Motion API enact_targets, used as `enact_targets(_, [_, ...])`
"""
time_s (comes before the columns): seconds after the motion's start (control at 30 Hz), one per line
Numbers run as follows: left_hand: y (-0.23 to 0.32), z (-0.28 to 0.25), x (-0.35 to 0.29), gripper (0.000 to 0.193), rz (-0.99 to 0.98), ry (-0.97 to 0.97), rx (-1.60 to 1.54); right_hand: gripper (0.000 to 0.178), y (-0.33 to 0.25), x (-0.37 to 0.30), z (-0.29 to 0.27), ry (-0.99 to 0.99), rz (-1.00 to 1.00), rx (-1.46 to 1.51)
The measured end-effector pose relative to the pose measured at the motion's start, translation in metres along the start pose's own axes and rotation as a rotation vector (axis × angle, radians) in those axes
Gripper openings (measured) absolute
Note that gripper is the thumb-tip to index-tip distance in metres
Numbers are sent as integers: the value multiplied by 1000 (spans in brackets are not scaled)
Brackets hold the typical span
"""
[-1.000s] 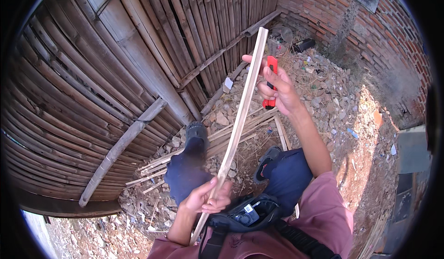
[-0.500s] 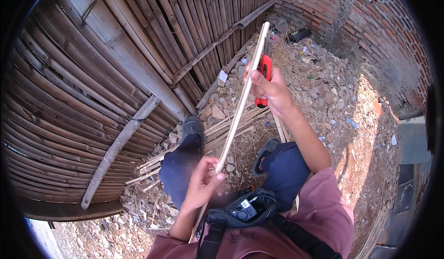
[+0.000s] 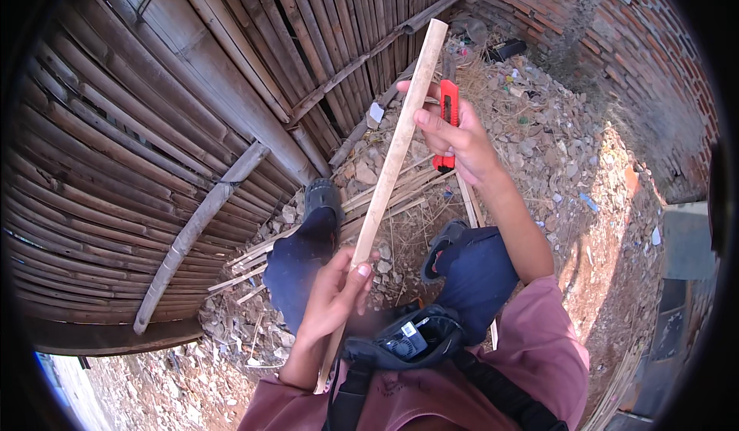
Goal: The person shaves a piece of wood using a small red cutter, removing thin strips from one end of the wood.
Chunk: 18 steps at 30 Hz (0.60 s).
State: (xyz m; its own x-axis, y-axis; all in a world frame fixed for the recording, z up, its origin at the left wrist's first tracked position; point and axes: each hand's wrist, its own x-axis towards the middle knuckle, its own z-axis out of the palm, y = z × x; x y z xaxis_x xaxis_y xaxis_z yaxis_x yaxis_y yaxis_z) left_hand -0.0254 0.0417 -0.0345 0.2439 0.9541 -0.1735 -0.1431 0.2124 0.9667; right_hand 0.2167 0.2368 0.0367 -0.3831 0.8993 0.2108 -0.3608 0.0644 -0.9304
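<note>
My left hand (image 3: 332,295) grips the lower part of a long pale bamboo strip (image 3: 391,163) that slants up to the right. My right hand (image 3: 456,137) holds a red utility knife (image 3: 447,120) against the strip's upper part, fingers wrapped round the handle. The strip's top end reaches in front of the bamboo wall. My legs in dark blue trousers and dark sandals show below the strip.
A woven bamboo wall (image 3: 154,115) with cross poles fills the left. A red brick wall (image 3: 616,38) stands at the upper right. Loose bamboo strips (image 3: 385,192) lie on stony, littered ground (image 3: 570,169). A black pouch (image 3: 408,339) hangs at my chest.
The strip has tilted a little and my left hand has shifted up along its lower part. The right hand with the knife stays near the upper end.
</note>
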Motion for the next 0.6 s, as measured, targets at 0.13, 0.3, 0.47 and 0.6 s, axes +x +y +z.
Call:
enact_targets(0.13, [-8,6,-8,27,80,38,100,42,2,2,0,113,-39,-84])
enact_targets(0.3, [-4,-4,-21,25,34,-58,262,43,-4,3,-7,226,-128,-125])
enact_targets(0.47, [9,-8,-23,34,-76,-27,-28,38,-1,-10,7,225,-427,-427])
enact_targets(0.6, [17,-10,-12,37,-19,21,-8,35,11,-52,29,40,-511,-863])
